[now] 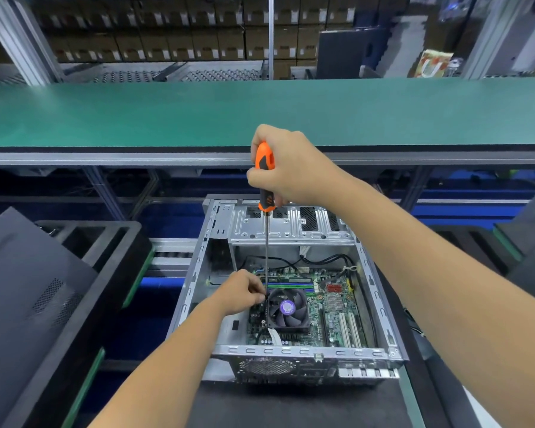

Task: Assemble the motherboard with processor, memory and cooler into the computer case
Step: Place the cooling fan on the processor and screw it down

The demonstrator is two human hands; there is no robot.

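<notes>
A: Where did the motherboard point(331, 307) lie?
B: Flat in the open computer case point(380, 301), cooler point(288, 308) on it, nearest us.
A: And the left hand point(240, 293)?
B: At the cooler's far-left corner, its fingers point(257, 291) pinching what was probably a screw or the tip; too small to tell.
A: The screwdriver point(265, 177)?
B: Upright, shaft running straight down to that corner; the right hand point(286, 165), higher and farther, curled round the orange handle.
</notes>
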